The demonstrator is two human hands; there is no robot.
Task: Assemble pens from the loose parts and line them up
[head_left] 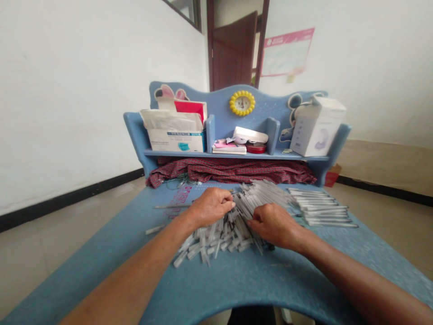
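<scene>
Loose translucent caps [203, 243] and slim clear tubes [260, 194] form a pile in the middle of the blue table. Over the pile's left side, my left hand [212, 206] is closed, thumb against the fingers; what it pinches is too small to name. My right hand [274, 225], also closed, lies at the pile's right side, its fingertips by the dark-tipped tubes. Anything in its fingers is hidden. Finished-looking pens [324, 210] lie side by side in a row to the right of the pile.
A checked red cloth [233, 170] lies under the blue shelf [223, 155]. The shelf holds a mask box [177, 141], a red tin [256, 148], papers [230, 150] and a white box [316, 128]. A yellow clock [242, 103] is mounted above.
</scene>
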